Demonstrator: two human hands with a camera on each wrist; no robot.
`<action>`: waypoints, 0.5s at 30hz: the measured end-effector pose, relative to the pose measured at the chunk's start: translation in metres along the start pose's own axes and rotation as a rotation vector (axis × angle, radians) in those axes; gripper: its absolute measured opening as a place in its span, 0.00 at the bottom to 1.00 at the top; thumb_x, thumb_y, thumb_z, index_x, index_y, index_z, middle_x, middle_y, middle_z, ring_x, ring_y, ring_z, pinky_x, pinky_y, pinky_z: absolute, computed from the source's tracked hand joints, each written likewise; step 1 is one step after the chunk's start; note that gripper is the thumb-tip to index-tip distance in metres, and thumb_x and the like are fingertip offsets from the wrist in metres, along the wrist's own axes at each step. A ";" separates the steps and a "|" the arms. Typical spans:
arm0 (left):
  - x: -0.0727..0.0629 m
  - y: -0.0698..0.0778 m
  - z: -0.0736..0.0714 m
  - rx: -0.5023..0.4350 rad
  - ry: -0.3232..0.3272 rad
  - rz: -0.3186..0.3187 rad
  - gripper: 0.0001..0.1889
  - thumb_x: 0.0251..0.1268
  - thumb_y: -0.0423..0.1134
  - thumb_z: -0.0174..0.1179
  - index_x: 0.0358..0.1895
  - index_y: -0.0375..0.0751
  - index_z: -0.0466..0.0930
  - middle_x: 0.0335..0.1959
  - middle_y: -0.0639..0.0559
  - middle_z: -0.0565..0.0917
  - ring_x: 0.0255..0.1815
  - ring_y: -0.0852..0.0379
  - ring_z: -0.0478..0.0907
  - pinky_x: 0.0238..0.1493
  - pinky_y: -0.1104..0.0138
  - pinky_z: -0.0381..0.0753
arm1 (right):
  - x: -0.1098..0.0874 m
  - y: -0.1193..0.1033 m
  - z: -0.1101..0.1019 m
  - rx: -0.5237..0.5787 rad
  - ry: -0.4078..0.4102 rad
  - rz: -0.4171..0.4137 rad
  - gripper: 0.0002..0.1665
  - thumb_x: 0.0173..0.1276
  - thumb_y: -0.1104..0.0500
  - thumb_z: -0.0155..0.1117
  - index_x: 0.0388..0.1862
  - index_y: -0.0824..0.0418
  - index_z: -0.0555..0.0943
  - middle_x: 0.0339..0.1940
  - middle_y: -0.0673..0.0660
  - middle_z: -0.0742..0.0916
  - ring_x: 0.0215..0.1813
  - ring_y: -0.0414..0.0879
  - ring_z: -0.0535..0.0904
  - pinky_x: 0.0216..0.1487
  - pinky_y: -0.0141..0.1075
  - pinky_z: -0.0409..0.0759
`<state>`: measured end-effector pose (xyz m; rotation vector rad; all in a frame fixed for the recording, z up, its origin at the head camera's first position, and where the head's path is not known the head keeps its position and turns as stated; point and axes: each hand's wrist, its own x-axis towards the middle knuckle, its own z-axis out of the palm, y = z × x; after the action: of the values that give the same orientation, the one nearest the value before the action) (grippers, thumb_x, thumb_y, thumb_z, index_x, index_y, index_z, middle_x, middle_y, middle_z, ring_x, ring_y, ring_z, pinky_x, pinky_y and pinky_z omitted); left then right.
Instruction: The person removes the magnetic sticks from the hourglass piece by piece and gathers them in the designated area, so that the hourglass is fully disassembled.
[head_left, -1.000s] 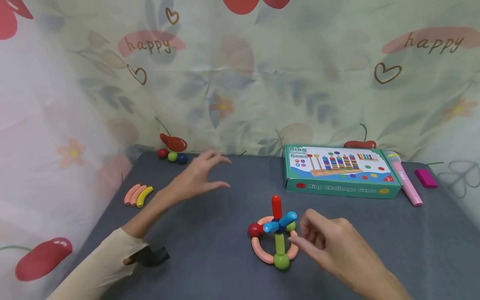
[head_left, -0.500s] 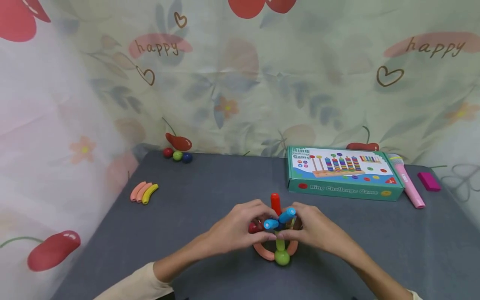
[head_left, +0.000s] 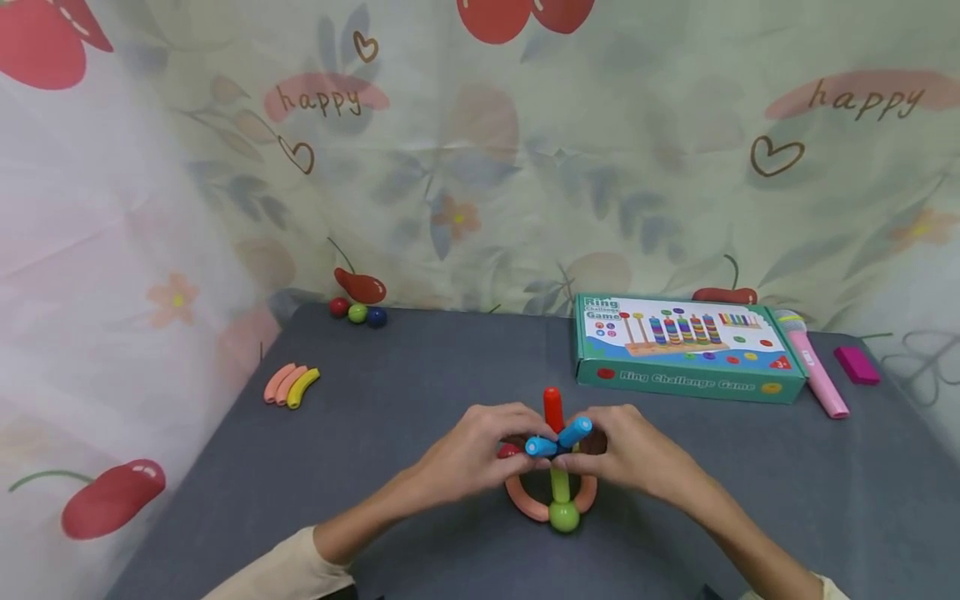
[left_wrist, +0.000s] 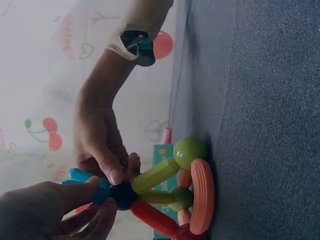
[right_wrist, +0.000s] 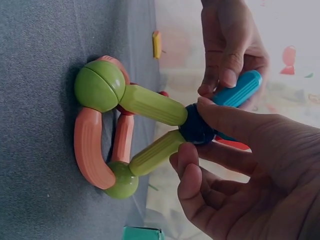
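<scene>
A toy of magnetic sticks and balls stands on the table, with a dark blue ball (right_wrist: 196, 125) at its top. My left hand (head_left: 476, 446) pinches a light blue stick (head_left: 540, 447) close to that ball. My right hand (head_left: 637, 450) holds the dark blue ball between thumb and fingers. Another light blue stick (head_left: 576, 431) and a red stick (head_left: 552, 407) rise from the top. Green sticks (right_wrist: 152, 105) and a red stick (left_wrist: 152, 217) slope down to green balls (head_left: 564, 517) and a red ball. Curved pink pieces (left_wrist: 202, 195) join these at the base.
A Ring Challenge Game box (head_left: 690, 379), a pink toy microphone (head_left: 819, 375) and a magenta block (head_left: 857, 365) lie back right. Red, green and blue balls (head_left: 357, 313) sit back left. Curved pink pieces (head_left: 285, 383) and a yellow one (head_left: 303, 387) lie at the left.
My left hand has come from the back left to the toy, and my right hand has moved in from its right side. Both now hold its top; over the last half second they barely moved.
</scene>
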<state>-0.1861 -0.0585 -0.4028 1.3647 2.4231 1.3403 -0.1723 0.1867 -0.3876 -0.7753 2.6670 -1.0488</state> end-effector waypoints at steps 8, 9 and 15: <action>-0.001 0.000 -0.003 -0.024 -0.019 -0.014 0.13 0.71 0.32 0.66 0.55 0.39 0.87 0.52 0.48 0.91 0.47 0.63 0.90 0.51 0.75 0.85 | 0.001 -0.004 -0.004 -0.021 -0.013 0.011 0.19 0.68 0.48 0.76 0.28 0.54 0.76 0.21 0.44 0.74 0.24 0.34 0.73 0.28 0.28 0.69; -0.001 0.001 -0.004 -0.025 -0.021 -0.022 0.13 0.71 0.33 0.67 0.55 0.40 0.87 0.52 0.49 0.91 0.47 0.64 0.90 0.51 0.75 0.85 | 0.001 -0.005 -0.004 -0.020 -0.013 0.015 0.19 0.68 0.48 0.76 0.27 0.54 0.76 0.21 0.44 0.74 0.23 0.34 0.72 0.28 0.28 0.68; -0.006 0.008 -0.011 -0.045 -0.037 -0.126 0.13 0.70 0.38 0.68 0.55 0.42 0.88 0.49 0.51 0.92 0.44 0.66 0.89 0.52 0.74 0.85 | 0.002 -0.006 -0.004 -0.029 -0.018 0.046 0.14 0.67 0.47 0.76 0.33 0.54 0.83 0.21 0.45 0.77 0.24 0.35 0.73 0.27 0.29 0.70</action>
<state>-0.1816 -0.0685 -0.3922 1.1935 2.3954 1.3184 -0.1730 0.1840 -0.3806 -0.7210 2.6769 -0.9899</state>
